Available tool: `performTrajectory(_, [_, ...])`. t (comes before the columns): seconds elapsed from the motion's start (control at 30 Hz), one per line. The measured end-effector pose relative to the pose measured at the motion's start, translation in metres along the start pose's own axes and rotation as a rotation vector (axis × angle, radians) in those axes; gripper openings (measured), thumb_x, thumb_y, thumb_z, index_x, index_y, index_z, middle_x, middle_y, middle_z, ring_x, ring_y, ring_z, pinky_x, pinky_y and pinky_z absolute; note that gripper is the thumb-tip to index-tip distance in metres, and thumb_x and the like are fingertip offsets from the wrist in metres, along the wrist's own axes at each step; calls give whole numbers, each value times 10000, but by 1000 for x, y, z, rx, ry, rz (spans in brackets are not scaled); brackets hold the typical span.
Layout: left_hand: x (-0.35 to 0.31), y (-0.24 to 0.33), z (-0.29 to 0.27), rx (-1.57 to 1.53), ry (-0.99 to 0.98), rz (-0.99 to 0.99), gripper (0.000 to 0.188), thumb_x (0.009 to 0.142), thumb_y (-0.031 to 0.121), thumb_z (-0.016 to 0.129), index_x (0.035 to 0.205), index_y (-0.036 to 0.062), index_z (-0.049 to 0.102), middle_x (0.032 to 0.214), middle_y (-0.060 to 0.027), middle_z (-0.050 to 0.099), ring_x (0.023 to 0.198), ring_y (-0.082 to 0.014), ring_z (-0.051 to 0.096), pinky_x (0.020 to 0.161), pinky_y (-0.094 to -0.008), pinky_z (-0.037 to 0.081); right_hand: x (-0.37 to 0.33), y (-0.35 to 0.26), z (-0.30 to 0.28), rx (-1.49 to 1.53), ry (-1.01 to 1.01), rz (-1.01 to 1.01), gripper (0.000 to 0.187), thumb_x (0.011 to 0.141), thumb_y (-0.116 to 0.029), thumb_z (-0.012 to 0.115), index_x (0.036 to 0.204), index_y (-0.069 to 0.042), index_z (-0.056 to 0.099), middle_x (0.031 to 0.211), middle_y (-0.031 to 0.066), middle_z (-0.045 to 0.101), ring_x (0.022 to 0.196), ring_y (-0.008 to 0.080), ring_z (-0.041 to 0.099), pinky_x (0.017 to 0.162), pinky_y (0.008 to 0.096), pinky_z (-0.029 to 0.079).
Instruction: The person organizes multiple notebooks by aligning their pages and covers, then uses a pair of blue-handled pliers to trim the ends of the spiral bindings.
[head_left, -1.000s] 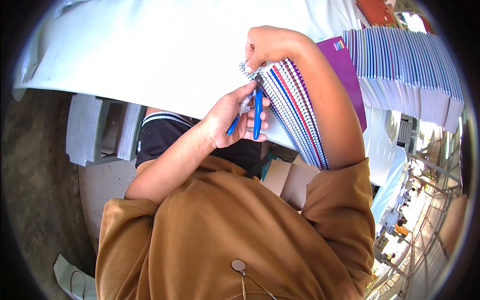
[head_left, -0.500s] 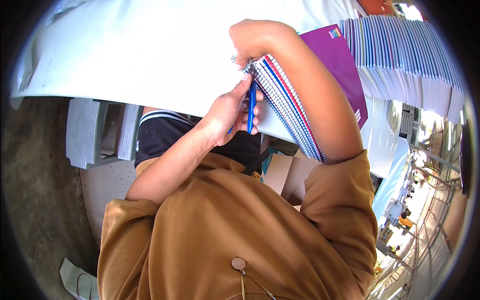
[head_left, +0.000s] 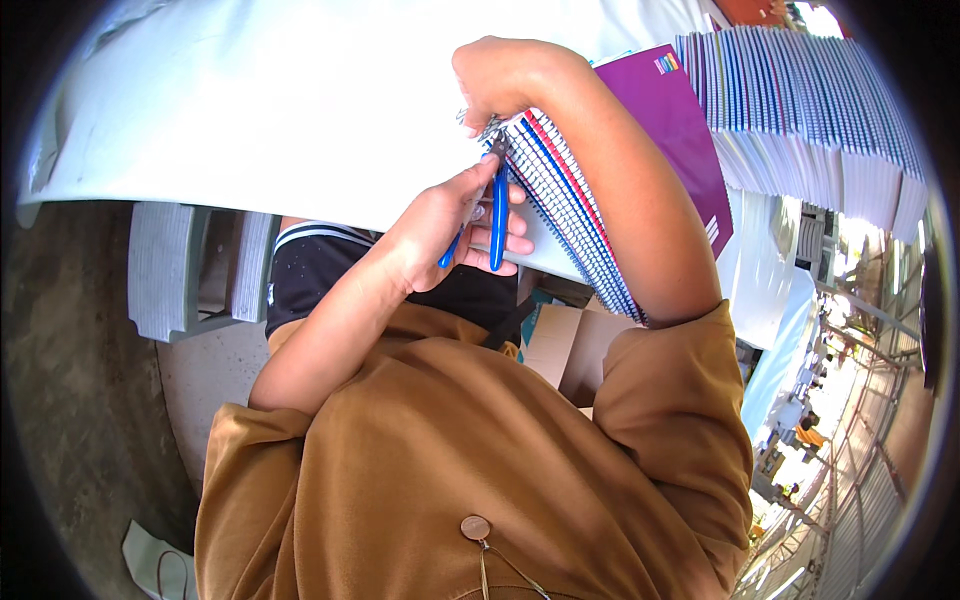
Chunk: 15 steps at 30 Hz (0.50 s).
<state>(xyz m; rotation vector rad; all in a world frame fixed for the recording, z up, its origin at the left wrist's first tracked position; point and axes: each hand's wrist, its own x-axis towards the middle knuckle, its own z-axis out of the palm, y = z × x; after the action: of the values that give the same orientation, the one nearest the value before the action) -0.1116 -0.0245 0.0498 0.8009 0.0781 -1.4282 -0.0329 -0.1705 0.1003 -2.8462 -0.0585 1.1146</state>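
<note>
A pair of blue-handled pliers [head_left: 498, 225] is in my left hand [head_left: 440, 225], its handles spread and the fingers partly uncurled around them. The dark jaws touch the near corner of a stack of spiral-bound notebooks [head_left: 565, 190], where loose wire ends stick out. White, blue and red coils run slanting down along the spines. Bent over the top end of this stack, my right hand [head_left: 495, 75] is curled with its thumb down by the wire ends; most of its fingers are hidden. A purple notebook cover [head_left: 660, 130] shows beyond my right forearm.
A long row of spiral-bound notebooks [head_left: 800, 100] stands at the far right of the white-covered table [head_left: 250, 110]. Below the table edge are an open cardboard box [head_left: 555, 340] and a grey plastic stool [head_left: 165, 270]. A white bag [head_left: 155, 560] lies at lower left.
The pliers' handles have spread apart as my left fingers loosened. My right hand has shifted very slightly left and stays at the stack's end.
</note>
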Motion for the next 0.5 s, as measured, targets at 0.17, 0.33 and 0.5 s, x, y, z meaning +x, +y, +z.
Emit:
performTrajectory(0.17, [0, 1, 0, -126, -20, -13, 495, 950, 490, 296, 1006, 62, 540, 821, -75, 581, 784, -220, 632, 687, -387, 536, 0, -2, -2, -11, 0, 3, 322, 644, -169, 784, 847, 45, 653, 791, 191, 660, 716, 288, 642, 662, 367, 494])
performTrajectory(0.33, [4, -1, -4, -95, 10, 0, 489, 948, 488, 311, 991, 60, 544, 777, -55, 551, 702, -183, 592, 641, -359, 529, 5, -3, -4, -21, -8, 8, 333, 645, -170, 780, 861, 49, 653, 811, 198, 660, 736, 295, 645, 674, 359, 495])
performTrajectory(0.5, [3, -1, -2, -189, -29, -38, 441, 936, 496, 346, 956, 93, 525, 716, -11, 481, 615, -146, 476, 540, -297, 436, -2, -4, -6, -39, 2, -31, 325, 646, -165, 766, 847, 66, 658, 811, 231, 650, 751, 317, 654, 679, 383, 508])
